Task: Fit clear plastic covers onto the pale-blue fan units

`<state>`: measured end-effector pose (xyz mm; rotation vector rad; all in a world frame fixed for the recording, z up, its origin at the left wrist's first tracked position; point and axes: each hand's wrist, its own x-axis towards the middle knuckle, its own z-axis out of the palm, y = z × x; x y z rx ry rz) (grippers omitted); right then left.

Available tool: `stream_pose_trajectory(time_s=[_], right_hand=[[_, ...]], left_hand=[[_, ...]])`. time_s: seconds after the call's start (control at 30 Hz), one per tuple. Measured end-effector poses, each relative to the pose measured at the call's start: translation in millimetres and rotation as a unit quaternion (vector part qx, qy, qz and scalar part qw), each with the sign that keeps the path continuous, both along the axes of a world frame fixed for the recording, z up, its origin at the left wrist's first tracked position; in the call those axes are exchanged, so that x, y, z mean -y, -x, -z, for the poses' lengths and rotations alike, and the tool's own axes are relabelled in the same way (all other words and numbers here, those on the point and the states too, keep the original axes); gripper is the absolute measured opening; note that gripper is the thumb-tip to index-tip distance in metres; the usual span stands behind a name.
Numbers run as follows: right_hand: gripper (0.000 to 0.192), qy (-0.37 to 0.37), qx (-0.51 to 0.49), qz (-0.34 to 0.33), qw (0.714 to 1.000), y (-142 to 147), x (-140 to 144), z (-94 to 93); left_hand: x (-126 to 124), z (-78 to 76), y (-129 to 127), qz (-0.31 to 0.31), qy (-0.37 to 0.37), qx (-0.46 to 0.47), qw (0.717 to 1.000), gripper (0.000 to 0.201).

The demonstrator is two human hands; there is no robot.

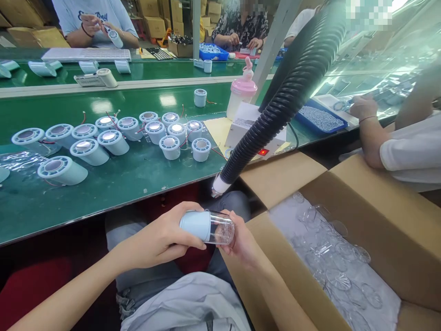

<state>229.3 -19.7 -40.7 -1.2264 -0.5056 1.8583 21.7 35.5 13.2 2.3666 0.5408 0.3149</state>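
Observation:
Above my lap, my left hand (pixel 172 234) is wrapped round a pale blue cylindrical housing (pixel 195 225). My right hand (pixel 238 238) grips the far end of a clear plastic cup-shaped cover (pixel 221 228), which meets the housing and lies in line with it, roughly level. Part of the housing shows through the clear wall; how deep it sits inside I cannot tell. Just above both hands ends a black corrugated hose (pixel 272 110) with a white nozzle (pixel 220 185).
Several pale blue housings with wires (pixel 91 151) stand on the green bench (pixel 138 193). A cardboard box (pixel 389 230) at right holds clear covers (pixel 339 278). Beyond the hose are a pink-lidded bottle (pixel 243 89), a white switch box (pixel 241 128) and a blue tray (pixel 341 126). Co-workers sit opposite and at right.

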Motion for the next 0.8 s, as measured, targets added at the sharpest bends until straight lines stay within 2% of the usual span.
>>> stream_pose_trajectory(time_s=[0.1,0.27,0.37,0.53,0.8], right_hand=[[0.053,0.001,0.001,-0.005,1.0,0,1,0.5],[0.052,-0.04,0.005,-0.005,0.999,-4,1,-2.5],[0.052,-0.068,0.027,-0.044,0.996,-9,0,-8.2],[0.052,-0.061,0.069,-0.119,0.989,-9,1,-13.9],[0.053,-0.045,0.037,-0.096,0.994,-1,4,-3.3]], left_hand=[[0,5.8,1,-0.018,0.018,0.023,0.999,0.048],[-1,13.5,6,-0.094,0.079,0.05,0.991,0.068],[-4,10.0,8,-0.073,0.101,0.03,0.992,0.069],[-6,4.4,4,-0.011,0.131,-0.007,0.991,0.076],[-2,15.9,9,-0.039,0.168,0.012,0.985,0.073]])
